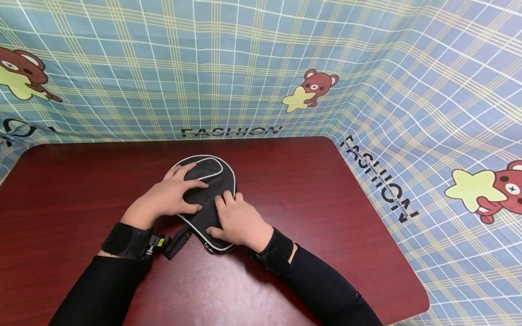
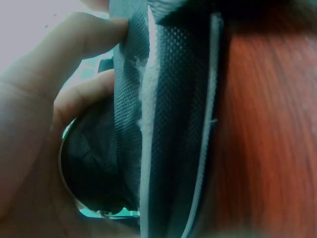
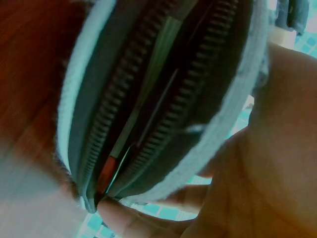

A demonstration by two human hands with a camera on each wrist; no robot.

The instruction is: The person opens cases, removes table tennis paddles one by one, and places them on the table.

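Note:
A black table tennis paddle case with white piping lies on the table, its narrow end towards me. My left hand rests with spread fingers on the left of its wide part, the thumb touching the top face. My right hand lies over the right of the narrow part, fingers and thumb spread on the cloth. In the right wrist view the zipper gapes, and a thin pale strip with a red end shows inside. One right fingertip touches the end of the zipper.
The dark red table extends around the case. A black strap sticks out at the case's lower left. Checked cloth with bear prints hangs behind the table and along its right side. Black bands wrap both wrists.

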